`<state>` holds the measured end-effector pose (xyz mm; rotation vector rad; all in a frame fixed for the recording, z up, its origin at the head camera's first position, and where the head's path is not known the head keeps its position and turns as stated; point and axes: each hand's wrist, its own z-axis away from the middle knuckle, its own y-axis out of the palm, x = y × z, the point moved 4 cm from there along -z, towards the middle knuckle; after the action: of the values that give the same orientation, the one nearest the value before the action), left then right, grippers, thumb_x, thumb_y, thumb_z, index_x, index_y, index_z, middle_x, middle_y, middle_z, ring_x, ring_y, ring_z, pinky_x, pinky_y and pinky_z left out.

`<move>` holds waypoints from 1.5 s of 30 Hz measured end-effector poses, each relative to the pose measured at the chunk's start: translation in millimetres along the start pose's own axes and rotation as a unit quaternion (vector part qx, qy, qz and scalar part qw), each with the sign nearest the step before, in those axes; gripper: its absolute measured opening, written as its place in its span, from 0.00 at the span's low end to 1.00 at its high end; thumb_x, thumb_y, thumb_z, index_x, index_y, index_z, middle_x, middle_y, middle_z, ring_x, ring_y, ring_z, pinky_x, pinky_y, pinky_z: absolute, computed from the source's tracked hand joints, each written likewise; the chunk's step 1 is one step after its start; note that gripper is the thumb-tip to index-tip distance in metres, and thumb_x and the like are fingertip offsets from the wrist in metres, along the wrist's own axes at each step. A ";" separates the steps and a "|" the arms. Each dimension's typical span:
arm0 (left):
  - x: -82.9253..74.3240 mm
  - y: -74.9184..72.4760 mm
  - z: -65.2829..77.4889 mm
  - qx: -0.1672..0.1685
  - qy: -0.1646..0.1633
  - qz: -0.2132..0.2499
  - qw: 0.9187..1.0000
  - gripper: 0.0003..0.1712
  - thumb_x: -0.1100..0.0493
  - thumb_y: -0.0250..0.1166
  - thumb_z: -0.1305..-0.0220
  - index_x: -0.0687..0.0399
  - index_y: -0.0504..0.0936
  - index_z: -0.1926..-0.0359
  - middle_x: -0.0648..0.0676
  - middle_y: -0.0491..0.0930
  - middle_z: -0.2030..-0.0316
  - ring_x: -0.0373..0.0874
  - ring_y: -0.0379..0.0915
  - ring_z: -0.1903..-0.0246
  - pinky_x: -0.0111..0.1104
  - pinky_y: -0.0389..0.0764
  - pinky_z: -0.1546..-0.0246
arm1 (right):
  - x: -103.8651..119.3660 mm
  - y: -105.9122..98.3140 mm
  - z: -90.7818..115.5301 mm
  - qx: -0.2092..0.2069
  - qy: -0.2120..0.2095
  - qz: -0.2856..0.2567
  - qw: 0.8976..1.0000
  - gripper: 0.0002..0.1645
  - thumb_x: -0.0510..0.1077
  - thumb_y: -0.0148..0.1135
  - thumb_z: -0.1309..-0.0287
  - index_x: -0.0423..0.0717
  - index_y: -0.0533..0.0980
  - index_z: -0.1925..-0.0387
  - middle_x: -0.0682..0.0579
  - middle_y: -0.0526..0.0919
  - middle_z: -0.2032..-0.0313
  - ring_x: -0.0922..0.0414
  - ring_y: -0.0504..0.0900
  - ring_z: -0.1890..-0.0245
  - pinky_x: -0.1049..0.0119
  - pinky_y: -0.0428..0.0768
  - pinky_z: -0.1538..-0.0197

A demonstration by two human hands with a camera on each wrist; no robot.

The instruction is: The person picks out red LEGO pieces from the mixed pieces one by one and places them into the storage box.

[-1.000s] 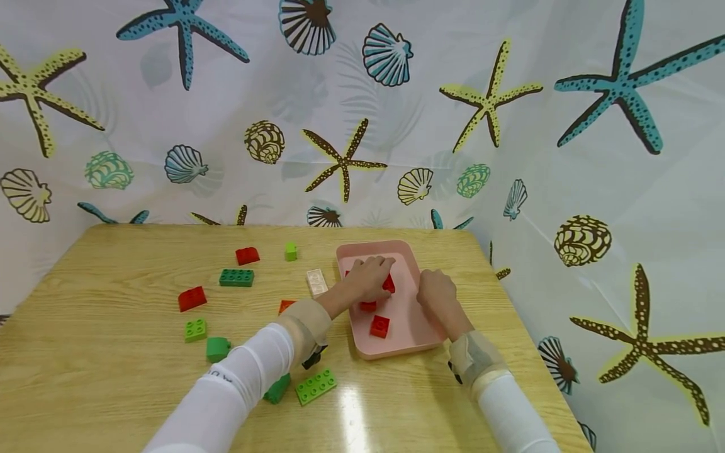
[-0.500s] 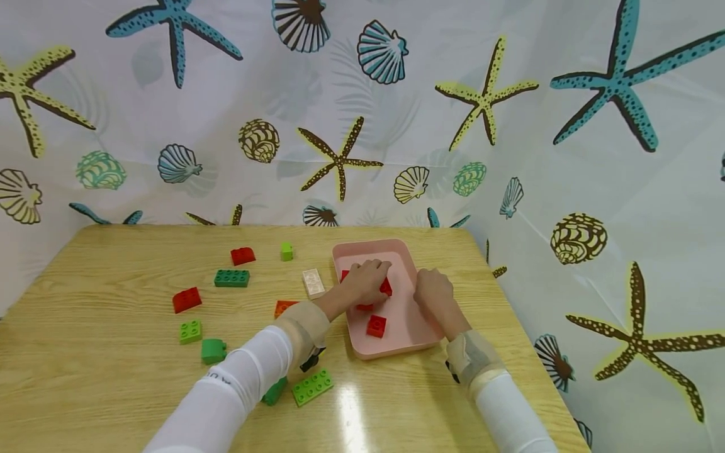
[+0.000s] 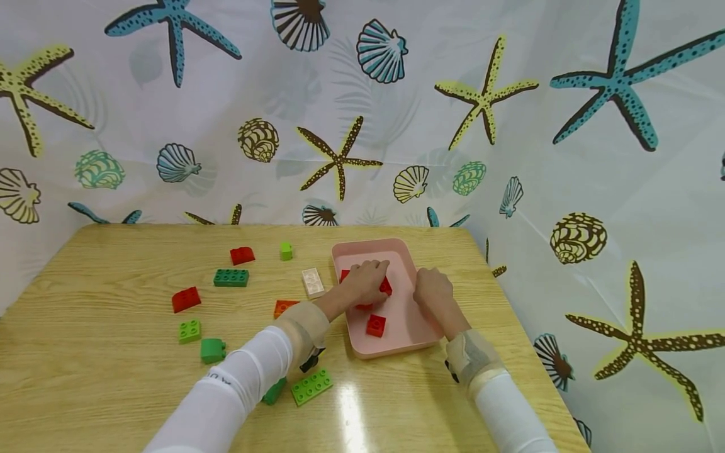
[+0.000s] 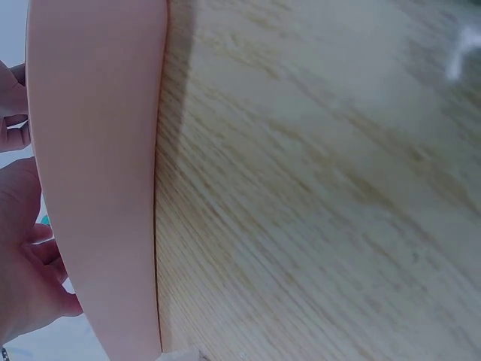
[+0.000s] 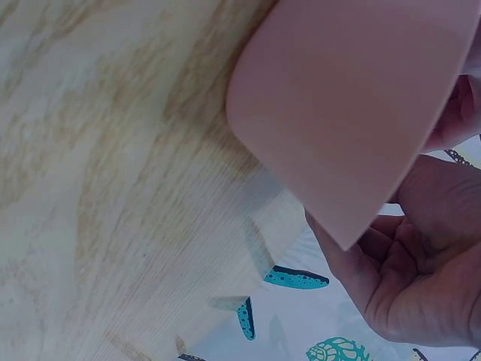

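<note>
The pink tray [image 3: 402, 327] stands on the table with several red toy bricks in it. My left hand [image 3: 367, 282] reaches over its left side, fingers curled, and a red toy brick [image 3: 386, 287] shows between thumb and forefinger. Other red bricks lie partly hidden under that hand; one red brick [image 3: 376, 325] sits toward the tray's near end. My right hand [image 3: 435, 294] grips the tray's right rim. The right wrist view has the right hand [image 5: 421, 256] wrapped round the tray wall [image 5: 361, 113]. Behind the tray wall [image 4: 98, 150] in the left wrist view, fingers curl.
Left of the tray lie a white brick [image 3: 313, 283], an orange brick [image 3: 285, 307] and a dark green brick [image 3: 231, 278]. Two red curved bricks [image 3: 186, 300] and several green ones, including a long lime brick [image 3: 312, 387], are spread farther out. A patterned curtain [image 3: 362, 157] hangs behind the table.
The head view has shifted slightly, moving the whole scene a little to the left. Both hands keep their places at the tray.
</note>
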<state>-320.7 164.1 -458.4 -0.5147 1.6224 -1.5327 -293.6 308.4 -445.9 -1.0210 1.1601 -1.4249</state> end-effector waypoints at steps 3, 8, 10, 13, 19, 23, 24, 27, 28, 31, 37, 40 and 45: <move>1.0 0.8 0.6 0.004 0.000 0.008 1.000 0.43 0.49 0.69 0.36 0.58 0.60 0.27 0.58 0.71 0.36 0.51 0.66 0.40 0.47 0.67 0.38 | 1.2 0.1 0.2 0.002 -0.002 -0.002 1.000 0.05 0.36 0.61 0.38 0.35 0.78 0.65 0.45 0.77 0.75 0.53 0.79 0.74 0.60 0.80 0.72; 2.5 2.1 1.4 0.004 0.003 0.014 1.000 0.43 0.49 0.69 0.35 0.57 0.60 0.26 0.58 0.70 0.35 0.51 0.66 0.38 0.47 0.65 0.36 | 2.6 0.5 0.6 0.003 -0.004 0.000 1.000 0.05 0.37 0.62 0.38 0.36 0.78 0.65 0.45 0.77 0.75 0.53 0.79 0.74 0.60 0.81 0.72; 3.0 2.4 1.9 0.001 0.005 0.012 1.000 0.43 0.49 0.68 0.35 0.57 0.60 0.26 0.58 0.70 0.35 0.51 0.66 0.37 0.47 0.65 0.36 | 3.1 0.6 0.9 0.005 -0.003 0.001 1.000 0.05 0.37 0.62 0.38 0.36 0.78 0.65 0.45 0.77 0.75 0.53 0.79 0.73 0.60 0.81 0.72; 3.5 2.4 2.8 -0.002 0.007 0.011 1.000 0.43 0.49 0.68 0.35 0.56 0.59 0.26 0.58 0.70 0.34 0.52 0.66 0.37 0.47 0.65 0.36 | 3.7 0.2 1.3 0.005 -0.002 0.002 1.000 0.05 0.37 0.62 0.38 0.35 0.78 0.65 0.45 0.78 0.74 0.53 0.79 0.73 0.59 0.81 0.71; 5.6 3.4 3.0 -0.009 0.009 0.017 1.000 0.45 0.48 0.69 0.36 0.55 0.59 0.25 0.59 0.69 0.33 0.53 0.65 0.35 0.49 0.60 0.33 | 4.7 0.4 1.6 0.012 0.004 0.000 1.000 0.06 0.37 0.62 0.38 0.35 0.78 0.63 0.45 0.77 0.74 0.53 0.79 0.74 0.60 0.80 0.71; 8.4 3.5 3.7 -0.018 0.009 0.018 1.000 0.45 0.46 0.69 0.37 0.54 0.60 0.25 0.58 0.69 0.34 0.53 0.65 0.36 0.50 0.58 0.32 | 4.9 -0.5 2.1 0.017 0.004 0.002 1.000 0.06 0.37 0.62 0.37 0.35 0.78 0.63 0.45 0.77 0.74 0.53 0.78 0.73 0.61 0.80 0.71; 9.2 2.4 4.3 -0.021 0.009 0.019 1.000 0.45 0.45 0.70 0.37 0.54 0.60 0.26 0.58 0.70 0.34 0.53 0.65 0.36 0.50 0.58 0.32 | 4.9 -0.7 2.4 0.017 0.003 0.003 1.000 0.06 0.37 0.62 0.37 0.35 0.78 0.63 0.45 0.76 0.74 0.53 0.78 0.73 0.60 0.80 0.71; 11.7 -2.5 6.6 -0.033 0.011 0.026 0.999 0.45 0.44 0.70 0.37 0.55 0.61 0.26 0.59 0.70 0.34 0.54 0.66 0.36 0.48 0.58 0.32 | 4.2 -1.1 2.7 0.018 0.001 0.003 1.000 0.06 0.37 0.62 0.37 0.35 0.77 0.64 0.45 0.76 0.74 0.53 0.78 0.73 0.60 0.80 0.70; 12.6 -5.1 7.7 -0.038 0.013 0.025 0.999 0.44 0.45 0.70 0.37 0.55 0.61 0.26 0.59 0.70 0.35 0.54 0.66 0.36 0.48 0.59 0.33 | 4.2 -1.1 2.5 0.018 0.000 0.002 1.000 0.06 0.37 0.62 0.37 0.35 0.77 0.64 0.45 0.76 0.74 0.53 0.78 0.73 0.60 0.80 0.71; 16.2 -14.5 11.5 -0.049 0.020 0.033 0.998 0.42 0.46 0.69 0.35 0.56 0.62 0.27 0.60 0.71 0.36 0.54 0.69 0.38 0.47 0.61 0.34 | 3.6 -0.4 1.2 0.019 0.000 0.000 1.000 0.06 0.37 0.61 0.37 0.35 0.77 0.63 0.44 0.76 0.74 0.52 0.78 0.73 0.61 0.80 0.71; 32.2 -34.4 18.2 -0.076 0.031 0.072 0.994 0.37 0.50 0.65 0.31 0.60 0.63 0.28 0.61 0.71 0.35 0.53 0.69 0.38 0.45 0.65 0.34 | 1.2 0.2 -0.8 0.021 0.002 0.001 1.000 0.06 0.37 0.61 0.37 0.35 0.76 0.64 0.44 0.76 0.74 0.52 0.78 0.73 0.61 0.79 0.71; 43.2 -41.2 21.3 -0.093 0.026 0.071 0.993 0.35 0.50 0.63 0.29 0.61 0.64 0.29 0.62 0.71 0.36 0.56 0.68 0.37 0.46 0.62 0.33 | -0.3 0.0 -1.3 0.021 0.004 0.002 1.000 0.05 0.36 0.61 0.37 0.35 0.76 0.64 0.44 0.76 0.74 0.52 0.78 0.73 0.61 0.79 0.71; 58.6 -44.4 25.8 -0.110 0.019 0.058 0.992 0.33 0.49 0.61 0.28 0.60 0.64 0.29 0.63 0.73 0.37 0.58 0.69 0.39 0.49 0.62 0.34 | -0.8 0.4 -1.4 0.016 -0.001 0.004 1.000 0.06 0.37 0.61 0.38 0.35 0.76 0.66 0.44 0.76 0.74 0.52 0.78 0.73 0.60 0.80 0.71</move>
<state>-344.9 95.5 -430.5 -0.5030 1.8296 -1.2923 -294.7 309.3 -446.6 -0.9950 1.1360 -1.4320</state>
